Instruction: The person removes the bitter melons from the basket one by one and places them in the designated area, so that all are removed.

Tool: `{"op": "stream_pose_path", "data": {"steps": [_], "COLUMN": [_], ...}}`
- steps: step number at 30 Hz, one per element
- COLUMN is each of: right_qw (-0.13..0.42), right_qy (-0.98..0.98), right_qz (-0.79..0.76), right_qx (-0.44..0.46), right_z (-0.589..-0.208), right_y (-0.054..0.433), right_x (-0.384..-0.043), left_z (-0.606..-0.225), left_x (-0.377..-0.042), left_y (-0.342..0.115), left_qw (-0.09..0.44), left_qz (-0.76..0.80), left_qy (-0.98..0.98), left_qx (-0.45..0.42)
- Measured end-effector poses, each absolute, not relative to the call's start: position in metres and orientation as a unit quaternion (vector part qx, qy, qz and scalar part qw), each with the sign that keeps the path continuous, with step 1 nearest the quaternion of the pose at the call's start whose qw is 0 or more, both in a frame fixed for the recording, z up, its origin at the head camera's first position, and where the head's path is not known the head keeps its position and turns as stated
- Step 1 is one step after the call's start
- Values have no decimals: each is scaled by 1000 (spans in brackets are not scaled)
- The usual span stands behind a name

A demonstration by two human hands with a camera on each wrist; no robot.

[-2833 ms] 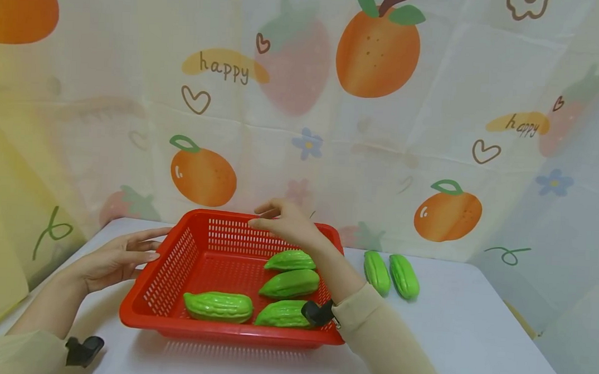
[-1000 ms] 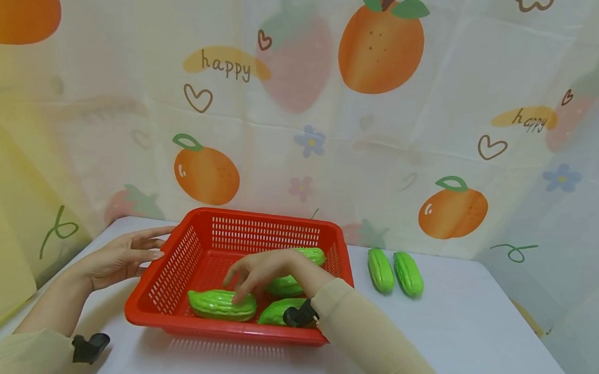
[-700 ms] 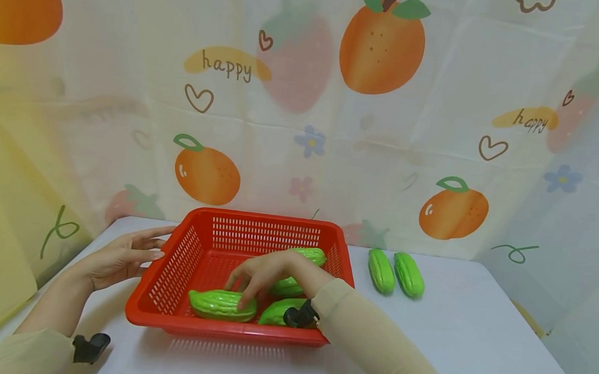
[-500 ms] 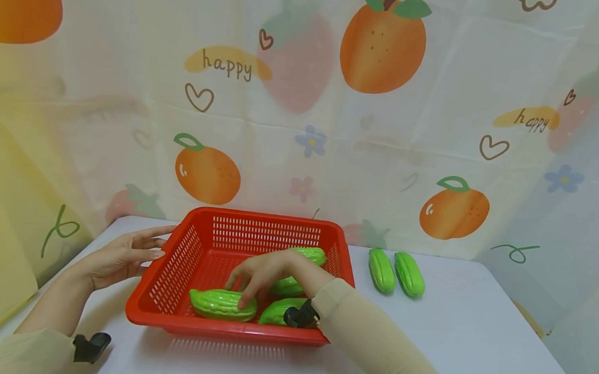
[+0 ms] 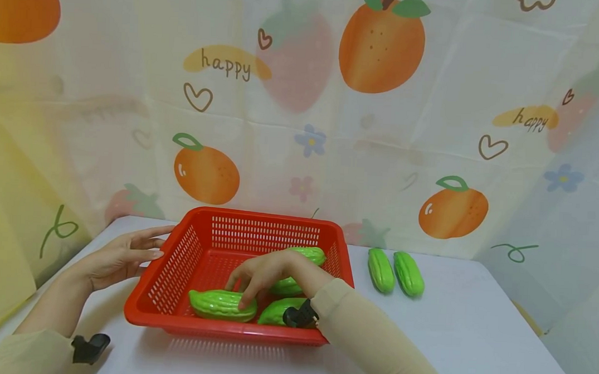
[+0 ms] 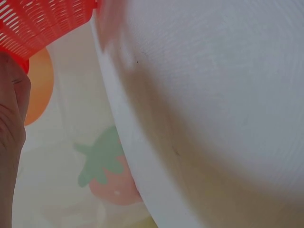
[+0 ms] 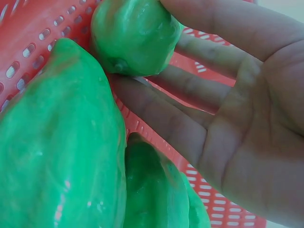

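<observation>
A red plastic basket (image 5: 230,330) with slotted walls stands on the table. My left hand (image 5: 120,260) holds its left rim, thumb at the edge and fingers along the outside; part of that hand (image 6: 12,99) shows at the left wrist view's edge. Inside the basket, my right hand (image 5: 265,275) grips the right end of a green bitter melon (image 5: 211,304) at the front left. The right wrist view has this melon (image 7: 135,38) between thumb and fingers. More bitter melons (image 5: 276,313) lie beneath and beside the right wrist, partly hidden by it.
To the right of the basket, two bitter melons (image 5: 409,274) lie side by side on the white table (image 5: 454,322). Behind the table hangs a fruit-printed cloth (image 5: 302,126). Black cameras (image 5: 90,348) sit on both wrists.
My right hand has come down from over the basket's back, and its thumb and fingers have closed on the front left bitter melon. The left hand stays at the rim.
</observation>
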State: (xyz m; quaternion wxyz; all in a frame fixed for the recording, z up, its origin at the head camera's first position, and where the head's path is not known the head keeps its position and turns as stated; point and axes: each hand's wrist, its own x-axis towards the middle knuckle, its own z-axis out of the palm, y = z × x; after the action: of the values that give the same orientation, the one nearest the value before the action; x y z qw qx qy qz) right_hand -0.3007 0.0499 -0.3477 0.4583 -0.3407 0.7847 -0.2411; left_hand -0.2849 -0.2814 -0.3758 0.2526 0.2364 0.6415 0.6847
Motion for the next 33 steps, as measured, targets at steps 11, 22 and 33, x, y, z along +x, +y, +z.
{"op": "stream_pose_path", "data": {"steps": [11,22,33], "right_qw": [444,399,367], "right_qy": [791,813,820], "right_qz": [-257,-289,-307], "right_qx": [-333,-310,-313], "right_z": [-344,-340,-334], "right_y": [50,52,53], "right_x": [-299,-299,-301], "left_z": [-376,-379,-376], "left_x": [-285,-287,-284], "left_y": [-283,-282,-282], "left_qw": [248,237,238], "left_qz": [673,670,664], "left_qy": [660,666,675], "left_qx": [222,227,218]}}
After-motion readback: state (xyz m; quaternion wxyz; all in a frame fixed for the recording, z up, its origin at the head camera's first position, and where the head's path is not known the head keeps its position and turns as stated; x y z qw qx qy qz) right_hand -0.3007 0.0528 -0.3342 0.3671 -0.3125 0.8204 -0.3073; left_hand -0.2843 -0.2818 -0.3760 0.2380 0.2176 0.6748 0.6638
